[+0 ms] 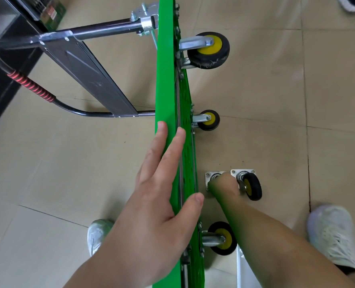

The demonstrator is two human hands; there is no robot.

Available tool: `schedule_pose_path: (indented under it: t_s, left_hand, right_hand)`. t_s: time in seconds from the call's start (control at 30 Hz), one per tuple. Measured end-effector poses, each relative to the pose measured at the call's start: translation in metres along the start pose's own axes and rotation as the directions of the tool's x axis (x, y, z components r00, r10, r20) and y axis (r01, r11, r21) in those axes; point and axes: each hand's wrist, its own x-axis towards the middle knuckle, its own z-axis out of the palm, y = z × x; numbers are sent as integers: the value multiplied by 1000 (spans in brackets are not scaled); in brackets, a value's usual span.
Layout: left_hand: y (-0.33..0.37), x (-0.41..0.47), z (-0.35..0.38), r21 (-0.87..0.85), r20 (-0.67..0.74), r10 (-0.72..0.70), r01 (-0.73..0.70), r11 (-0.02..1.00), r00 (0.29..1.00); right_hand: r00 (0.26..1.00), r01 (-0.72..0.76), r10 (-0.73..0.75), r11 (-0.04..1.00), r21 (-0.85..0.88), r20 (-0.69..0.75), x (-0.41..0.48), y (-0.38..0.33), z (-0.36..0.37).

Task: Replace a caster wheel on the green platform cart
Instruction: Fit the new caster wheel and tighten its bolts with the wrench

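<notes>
The left hand [162, 183] lies flat-fingered on the upended green cart [166, 80]. The right hand [224, 183] covers a loose caster [210, 177] beside a second caster [250, 186] on the floor [68, 163]; whether it grips, I cannot tell.

No text is reading legibly on the cart [165, 80]. The red label [51, 12] on the box [57, 16], floor's far-left corner, is blurring out: unreadable.
</notes>
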Motion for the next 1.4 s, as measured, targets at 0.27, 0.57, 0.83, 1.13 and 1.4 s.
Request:
schedule_pose_path:
  t_s: [0.27, 0.57, 0.83, 1.13, 1.4]
  left_hand:
    - [0, 0, -2, -25, 21, 6, -5, 1000, 1000]
    - [3, 0, -1, -40, 22, -9, 10, 999, 1000]
    - [0, -2, -1, -32, 13, -11, 12, 999, 1000]
    - [-5, -18, -5, -115, 24, -55, 57, 992, 998]
    - [-4, -63, 7, -230, 25, -78, 82, 970, 997]
  right_hand:
    - [918, 207, -143, 968, 140, -370, -27, 32, -32]
    - [992, -35, 17, 988, -149, -122, 14, 46, -70]
    - [987, -119, 108, 988, -95, -115, 42, 45, -59]
    - [957, 55, -75, 995, -81, -279, -16, 58, -102]
    - [896, 327, -332, 943, -68, -294, -123, 61, -164]
